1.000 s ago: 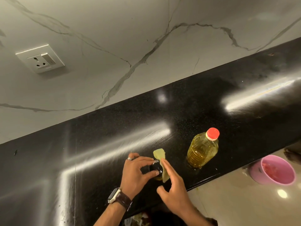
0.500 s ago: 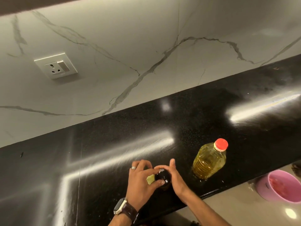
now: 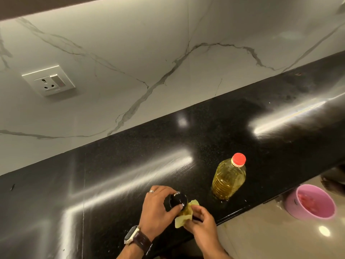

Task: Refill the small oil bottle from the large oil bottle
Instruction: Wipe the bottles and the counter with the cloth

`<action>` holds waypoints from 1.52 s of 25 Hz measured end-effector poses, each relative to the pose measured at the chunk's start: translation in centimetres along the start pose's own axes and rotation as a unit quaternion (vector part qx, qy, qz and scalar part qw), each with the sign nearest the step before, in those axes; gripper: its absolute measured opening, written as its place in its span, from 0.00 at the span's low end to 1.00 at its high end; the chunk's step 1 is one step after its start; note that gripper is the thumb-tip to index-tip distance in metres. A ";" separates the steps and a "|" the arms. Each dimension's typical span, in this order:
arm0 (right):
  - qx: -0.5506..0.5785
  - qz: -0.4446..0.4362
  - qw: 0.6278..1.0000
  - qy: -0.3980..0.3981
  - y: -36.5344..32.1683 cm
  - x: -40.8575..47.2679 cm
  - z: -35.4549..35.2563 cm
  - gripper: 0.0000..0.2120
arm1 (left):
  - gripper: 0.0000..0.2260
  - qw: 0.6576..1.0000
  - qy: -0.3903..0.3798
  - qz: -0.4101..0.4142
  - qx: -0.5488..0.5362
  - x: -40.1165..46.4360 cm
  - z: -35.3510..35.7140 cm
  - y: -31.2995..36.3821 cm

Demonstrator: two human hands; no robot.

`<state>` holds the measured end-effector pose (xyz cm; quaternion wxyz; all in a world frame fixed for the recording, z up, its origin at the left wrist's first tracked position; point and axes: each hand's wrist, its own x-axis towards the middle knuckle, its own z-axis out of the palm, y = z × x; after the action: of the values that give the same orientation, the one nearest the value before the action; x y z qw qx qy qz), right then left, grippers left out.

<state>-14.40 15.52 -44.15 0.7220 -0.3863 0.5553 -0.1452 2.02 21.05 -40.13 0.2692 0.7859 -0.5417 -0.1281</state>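
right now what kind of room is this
Most likely a home kitchen: a polished black stone counter against a marble-look wall with a power socket, and a large oil bottle standing on the counter.

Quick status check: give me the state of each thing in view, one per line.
Large oil bottle: upright on the counter, red cap on, nearly full.
Small oil bottle: black cap on, held.
Left hand: grips the small bottle's cap.
Right hand: holds a yellow-green cloth against the bottle.
Pink bucket: on the floor.
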 end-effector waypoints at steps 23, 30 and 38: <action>-0.067 -0.223 0.971 0.059 -1.6 0.9 -2.0 0.17 | 0.32 0.994 -0.059 -0.031 -0.091 0.5 -2.1 -0.2; -0.200 -0.267 0.939 -0.080 -1.3 1.8 0.6 0.33 | 0.16 0.989 0.000 -0.090 -0.118 0.1 -1.2 0.9; -0.207 -0.310 0.927 -0.030 0.3 0.2 -0.7 0.33 | 0.16 0.991 -0.008 -0.096 -0.094 0.3 -1.4 0.7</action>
<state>-15.07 15.30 -44.61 0.5613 -0.6844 0.4037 -0.2315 2.25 20.99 -38.50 0.3239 0.8046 -0.4514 -0.2095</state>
